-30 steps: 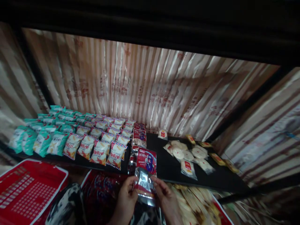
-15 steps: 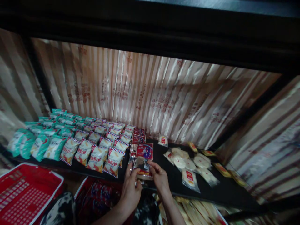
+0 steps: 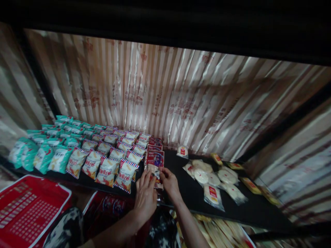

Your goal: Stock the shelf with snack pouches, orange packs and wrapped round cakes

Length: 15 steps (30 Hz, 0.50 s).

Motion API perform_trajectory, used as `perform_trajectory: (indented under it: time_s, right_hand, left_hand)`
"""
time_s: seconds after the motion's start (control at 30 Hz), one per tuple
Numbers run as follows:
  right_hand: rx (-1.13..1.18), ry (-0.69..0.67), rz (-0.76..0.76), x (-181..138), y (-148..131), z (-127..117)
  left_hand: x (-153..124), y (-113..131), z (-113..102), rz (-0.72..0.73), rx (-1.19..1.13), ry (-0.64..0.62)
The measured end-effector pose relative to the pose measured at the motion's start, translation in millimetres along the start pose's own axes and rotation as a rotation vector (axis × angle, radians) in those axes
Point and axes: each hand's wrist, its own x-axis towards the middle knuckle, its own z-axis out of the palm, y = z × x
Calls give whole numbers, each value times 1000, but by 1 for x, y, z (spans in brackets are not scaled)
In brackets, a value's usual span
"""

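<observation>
A red and clear snack packet (image 3: 154,159) lies at the front of a short row of like packets on the black shelf (image 3: 186,187). My left hand (image 3: 145,198) rests on its lower left edge with the fingers stretched forward. My right hand (image 3: 169,183) pinches its lower right corner. Both hands sit at the shelf's front edge, right of the red-and-white striped snack bags (image 3: 111,162).
Teal snack bags (image 3: 43,148) fill the shelf's left end. Clear packs of round white cakes (image 3: 212,181) and small yellow packets (image 3: 248,184) lie to the right. A red basket (image 3: 28,210) stands lower left. A box of red packets (image 3: 111,206) and another of pale packs (image 3: 222,232) sit below.
Both hands carried the red packet up from over the box and forward onto the shelf, setting it down in the row of like packets.
</observation>
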Motion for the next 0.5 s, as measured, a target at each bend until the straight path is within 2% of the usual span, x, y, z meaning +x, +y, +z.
perform_trajectory:
  time_s: [0.23, 0.4, 0.5]
  right_hand:
    - [-328, 95, -152, -1, 6, 1]
    - [-449, 95, -242, -3, 5, 3]
    - [-548, 89, -252, -6, 2, 2]
  left_hand:
    - [24, 5, 7, 19, -3, 23]
    - [43, 4, 14, -83, 42, -28]
    - [50, 1, 18, -94, 86, -55]
